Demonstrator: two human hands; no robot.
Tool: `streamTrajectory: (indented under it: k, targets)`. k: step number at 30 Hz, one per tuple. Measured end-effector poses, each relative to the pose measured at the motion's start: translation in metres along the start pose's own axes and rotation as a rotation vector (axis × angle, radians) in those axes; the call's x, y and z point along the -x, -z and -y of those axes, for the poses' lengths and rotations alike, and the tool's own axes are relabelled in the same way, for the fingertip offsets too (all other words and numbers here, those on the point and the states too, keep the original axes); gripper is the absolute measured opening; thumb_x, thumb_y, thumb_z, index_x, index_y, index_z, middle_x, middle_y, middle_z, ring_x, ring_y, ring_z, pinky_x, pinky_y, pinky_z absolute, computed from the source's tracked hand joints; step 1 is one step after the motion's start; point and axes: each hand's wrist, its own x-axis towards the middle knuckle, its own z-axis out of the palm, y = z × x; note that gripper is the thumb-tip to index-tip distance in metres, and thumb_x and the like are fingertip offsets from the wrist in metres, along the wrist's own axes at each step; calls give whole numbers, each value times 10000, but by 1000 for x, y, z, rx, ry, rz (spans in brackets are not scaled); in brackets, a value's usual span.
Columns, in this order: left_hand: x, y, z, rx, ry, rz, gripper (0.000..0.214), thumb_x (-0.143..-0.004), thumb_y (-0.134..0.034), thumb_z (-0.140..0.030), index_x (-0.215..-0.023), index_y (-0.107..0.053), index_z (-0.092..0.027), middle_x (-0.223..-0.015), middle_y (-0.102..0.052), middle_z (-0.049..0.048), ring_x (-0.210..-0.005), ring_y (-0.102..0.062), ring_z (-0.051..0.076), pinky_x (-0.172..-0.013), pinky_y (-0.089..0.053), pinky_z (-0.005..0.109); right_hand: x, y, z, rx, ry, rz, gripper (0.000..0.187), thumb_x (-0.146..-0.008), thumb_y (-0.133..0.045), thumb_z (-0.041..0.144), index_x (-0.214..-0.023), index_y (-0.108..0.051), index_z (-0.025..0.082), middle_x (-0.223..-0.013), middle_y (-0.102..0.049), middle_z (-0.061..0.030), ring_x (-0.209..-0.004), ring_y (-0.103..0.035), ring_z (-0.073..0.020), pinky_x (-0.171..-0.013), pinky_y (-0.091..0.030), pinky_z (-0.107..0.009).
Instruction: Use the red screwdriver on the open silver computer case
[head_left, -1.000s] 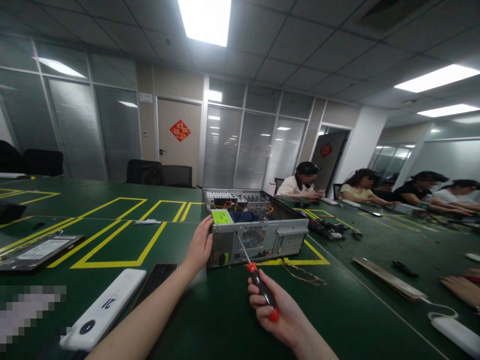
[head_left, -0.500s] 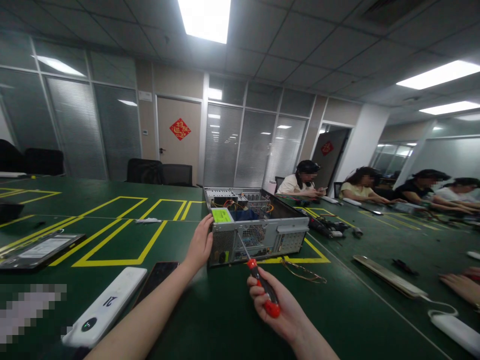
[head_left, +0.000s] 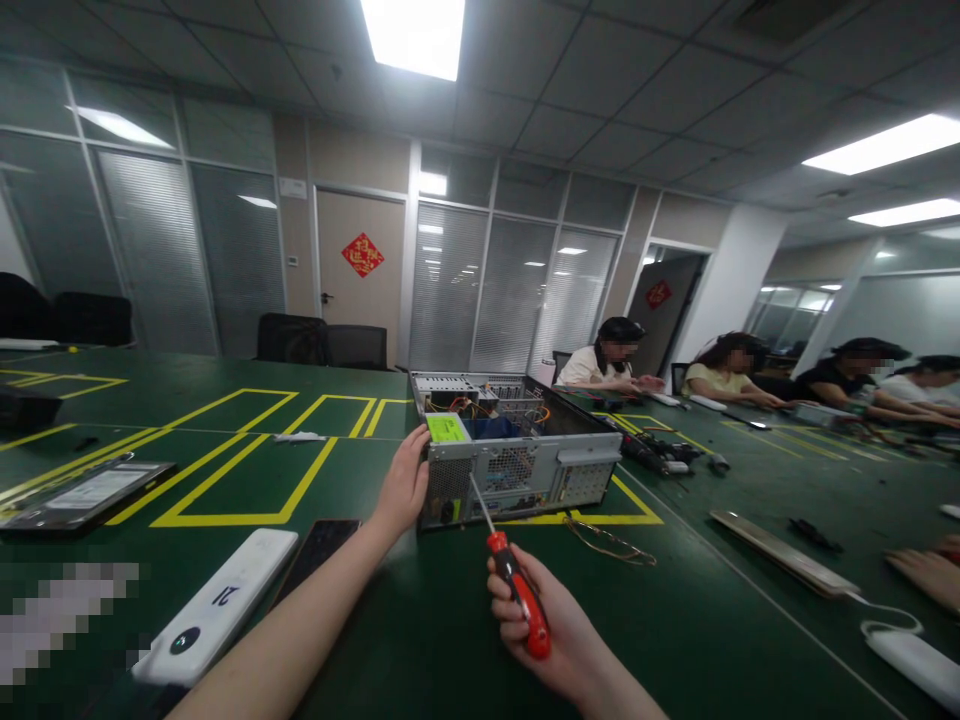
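An open desktop computer case (head_left: 517, 455) lies on the green table (head_left: 450, 620), its rear panel facing me. My left hand (head_left: 405, 485) presses flat against the case's left rear corner, fingers stretched out. My right hand (head_left: 551, 630) is closed round the red-and-black handle of a screwdriver (head_left: 510, 575). Its metal shaft points up and left, the tip at the rear panel near the power supply grille. A green sticker (head_left: 446, 428) sits on top of the power supply.
A white device (head_left: 217, 605) and a dark phone (head_left: 315, 550) lie near my left arm. A thin wire loop (head_left: 607, 540) lies right of the case, a flat panel (head_left: 784, 555) further right. Several people sit along the right side; another person's hand (head_left: 930, 570) rests there.
My right hand has shifted slightly left and turned the screwdriver handle. The left hand stays on the case corner. The view has drifted a little.
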Motion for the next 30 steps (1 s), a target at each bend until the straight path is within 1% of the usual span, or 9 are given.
streamTrajectory:
  k: [2,3,6,13,18,30]
  targets:
    - [0,0,0,3,1,2,429,-932,-286,-258,-1356,-291,-194,-1407,-352,117,-1325,-315,209,-1093,-282,461,-6,3,-12,169,-107,-68,335,-890,-415,409,-841,-555,108,-545,-483,28,-390,-393,-30,-347,-249,-107]
    - [0,0,0,5,1,1,428,-932,-285,-255,-1355,-292,-193,-1407,-352,117,-1325,-315,208,-1095,-280,460,-9,4,-17,228,-137,-96,343,-896,-400,404,-854,-562,105,-550,-498,21,-388,-405,-35,-347,-257,-114]
    - [0,0,-1,4,8,-1,425,-932,-282,-255,-1352,-300,-192,-1403,-356,117,-1323,-320,210,-1095,-279,464,-17,7,-29,302,-188,-137,354,-898,-382,410,-842,-568,114,-540,-505,20,-387,-423,-45,-348,-268,-123]
    - [0,-1,-1,-4,9,0,429,-933,-280,-263,-1356,-297,-193,-1402,-361,114,-1322,-321,214,-1090,-285,470,-24,12,-31,297,-194,-190,340,-882,-413,406,-827,-578,115,-528,-503,26,-388,-429,-40,-348,-280,-112]
    - [0,-1,-2,3,11,-6,431,-932,-282,-262,-1358,-298,-200,-1405,-358,108,-1322,-323,210,-1094,-281,462,-27,13,-31,282,-190,-187,326,-871,-436,407,-808,-574,118,-525,-509,22,-389,-439,-45,-346,-279,-112]
    - [-1,0,-3,-2,14,3,428,-932,-280,-260,-1355,-300,-193,-1407,-355,113,-1322,-322,213,-1093,-286,459,-26,10,-30,299,-201,-220,349,-888,-398,409,-812,-573,116,-526,-502,26,-391,-439,-41,-344,-283,-110]
